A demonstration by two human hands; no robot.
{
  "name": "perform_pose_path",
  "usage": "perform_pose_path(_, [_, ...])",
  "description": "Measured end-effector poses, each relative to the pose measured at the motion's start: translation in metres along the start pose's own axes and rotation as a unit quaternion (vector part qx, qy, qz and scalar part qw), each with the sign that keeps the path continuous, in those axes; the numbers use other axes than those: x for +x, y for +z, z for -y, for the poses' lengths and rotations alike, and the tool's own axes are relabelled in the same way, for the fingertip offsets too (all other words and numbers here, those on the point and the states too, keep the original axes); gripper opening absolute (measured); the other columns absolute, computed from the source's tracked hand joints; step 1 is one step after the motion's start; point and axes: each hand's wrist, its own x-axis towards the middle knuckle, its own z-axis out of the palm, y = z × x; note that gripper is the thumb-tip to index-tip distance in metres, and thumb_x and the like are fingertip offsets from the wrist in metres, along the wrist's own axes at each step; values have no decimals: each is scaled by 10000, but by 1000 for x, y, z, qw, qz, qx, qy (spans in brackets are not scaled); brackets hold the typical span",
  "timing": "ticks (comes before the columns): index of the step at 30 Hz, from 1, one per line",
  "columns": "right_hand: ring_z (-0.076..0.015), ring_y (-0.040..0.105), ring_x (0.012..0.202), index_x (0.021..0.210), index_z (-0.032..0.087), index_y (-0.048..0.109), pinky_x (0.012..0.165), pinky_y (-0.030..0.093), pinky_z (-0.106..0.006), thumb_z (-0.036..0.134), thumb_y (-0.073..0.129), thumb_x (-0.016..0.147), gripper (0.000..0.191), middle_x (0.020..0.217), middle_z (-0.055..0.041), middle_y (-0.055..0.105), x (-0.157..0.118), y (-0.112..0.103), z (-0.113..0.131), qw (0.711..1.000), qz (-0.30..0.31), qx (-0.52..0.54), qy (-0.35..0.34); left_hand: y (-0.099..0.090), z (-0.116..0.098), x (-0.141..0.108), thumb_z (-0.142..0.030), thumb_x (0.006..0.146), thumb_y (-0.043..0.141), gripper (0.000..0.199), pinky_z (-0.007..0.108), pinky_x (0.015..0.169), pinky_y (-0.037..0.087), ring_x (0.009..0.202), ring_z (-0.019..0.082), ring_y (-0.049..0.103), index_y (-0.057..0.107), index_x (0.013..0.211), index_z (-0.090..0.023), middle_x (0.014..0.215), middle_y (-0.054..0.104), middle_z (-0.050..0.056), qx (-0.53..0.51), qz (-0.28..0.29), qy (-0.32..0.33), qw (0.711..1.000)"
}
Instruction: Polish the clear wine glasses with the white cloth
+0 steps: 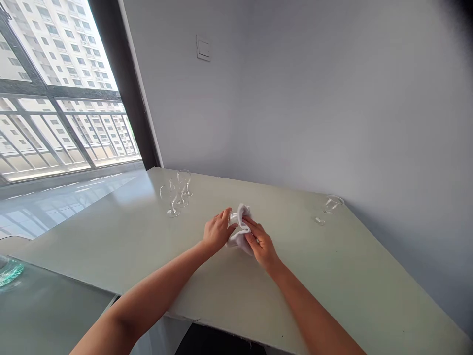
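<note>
Above the middle of the table, my left hand (217, 231) is closed around one end of a stemmed glass (233, 218), which lies sideways between my hands. My right hand (263, 246) grips a white cloth (242, 241) wrapped over the glass's other end, with the fingers pressed on the fabric. Most of the glass is hidden by cloth and fingers. To the left of my hands stand three transparent stemmed glasses, the nearest glass (173, 211) in front of the others. Far to the right, another stemmed glass (331, 203) appears to lie tilted on its side.
The pale glossy table (155, 266) reaches to the grey wall (318, 98). On a lower surface at the left edge is a greenish glass dish (10, 272), partly cut off. A large window (66, 93) is at the left, and a dark shape (218, 341) shows below the near table edge.
</note>
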Motion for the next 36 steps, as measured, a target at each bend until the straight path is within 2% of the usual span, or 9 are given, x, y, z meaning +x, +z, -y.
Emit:
perform_pose_path(4, [-217,474,1040,1188,247,501,874,368,-337,415,414,841,396,1146,-53,544,-5,12,-2,998,38,-54,19,1,-5,-3,-353,785,526,426,315,730,359,864,227,538,420,1172,-210,929,584,81,50,-19,47,997])
perform_pose_path(7, [-180,539,773,1012,179,602,673,413,-278,464,474,800,377,836,-41,615,-7,13,-12,993,67,-12,97,2,-9,-6,-243,801,486,378,341,754,354,847,228,515,444,1172,-184,870,575,91,103,-21,108,989])
perform_pose_path(11, [-125,479,577,758,145,641,550,370,-247,498,565,727,362,621,-11,565,-5,10,-18,968,52,130,208,0,-12,-10,-148,791,441,397,376,793,351,871,238,492,457,1186,-183,832,584,98,104,-14,165,981])
perform_pose_path(16, [-120,467,581,784,187,637,559,372,-250,494,584,710,319,656,1,569,1,-5,-10,909,37,311,275,-8,-7,-5,-322,810,471,354,410,967,242,969,222,494,511,1161,-298,955,599,76,0,-21,190,982])
perform_pose_path(22, [-104,431,579,807,169,647,549,317,-236,397,619,707,251,630,17,522,-1,-20,6,960,147,145,188,-25,1,3,-561,667,579,563,297,740,392,684,169,555,533,1148,-272,706,610,21,-137,133,122,974])
perform_pose_path(26, [-102,439,554,780,161,654,534,311,-236,398,637,688,254,606,18,522,0,-27,6,938,230,153,211,-40,0,4,-600,743,438,531,238,540,382,525,135,519,572,1077,-209,596,587,8,-249,373,82,890])
perform_pose_path(28, [-106,459,554,804,151,655,541,325,-239,407,653,672,288,614,10,544,2,-27,1,934,203,185,230,-39,-3,3,-572,771,416,492,256,584,400,595,155,550,566,1083,-222,675,623,31,-221,333,86,913])
perform_pose_path(32, [-114,481,556,836,153,646,546,356,-247,438,667,649,341,628,-3,569,5,-20,-11,915,58,277,288,-23,-9,0,-462,744,543,463,362,837,358,848,216,551,509,1165,-271,856,623,78,-80,64,171,980])
perform_pose_path(36, [-112,477,566,883,161,642,551,350,-247,414,667,660,338,637,4,564,4,-21,-5,922,87,271,264,-21,-6,1,-490,738,542,451,337,770,382,701,183,549,541,1130,-267,667,589,37,-86,83,165,979])
